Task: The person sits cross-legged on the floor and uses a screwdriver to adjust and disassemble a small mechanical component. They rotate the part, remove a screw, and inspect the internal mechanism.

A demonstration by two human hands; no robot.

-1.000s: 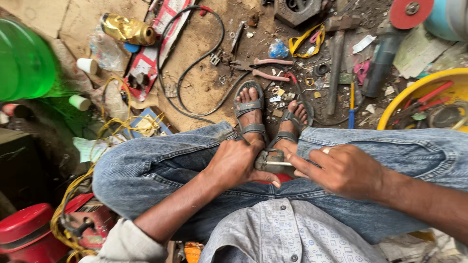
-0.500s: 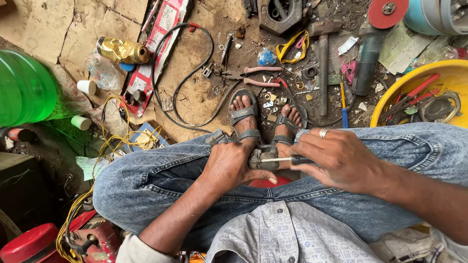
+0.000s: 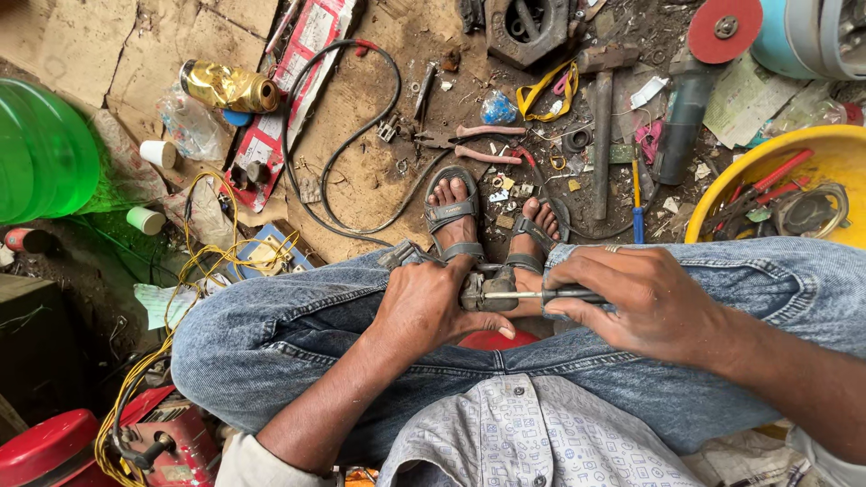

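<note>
**Screwdriver bearing on a small part held between the knees**

At the far left a large translucent green plastic bottle (image 3: 41, 149) is lying on the dirt floor, with a dented gold metal can (image 3: 227, 87) just beyond it on flattened cardboard. Moving inward, the left hand (image 3: 431, 302) is clenching a small grey metal part (image 3: 487, 290) that is sitting between the denim-clad knees, above the sandalled feet. The right hand (image 3: 642, 302) is wrapping tightly round the dark handle of a slim steel-shafted screwdriver (image 3: 532, 294), whose tip is meeting the part. At the far right a round yellow plastic basin (image 3: 834, 153) is holding loose tools.

The screwdriver is pointing straight at the left hand's fingers; if the tip is slipping out of its seat under push, it could be jabbing the palm or thumb. The part is resting on no firm support, so it may be twisting loose and dropping into the clutter below.
</note>
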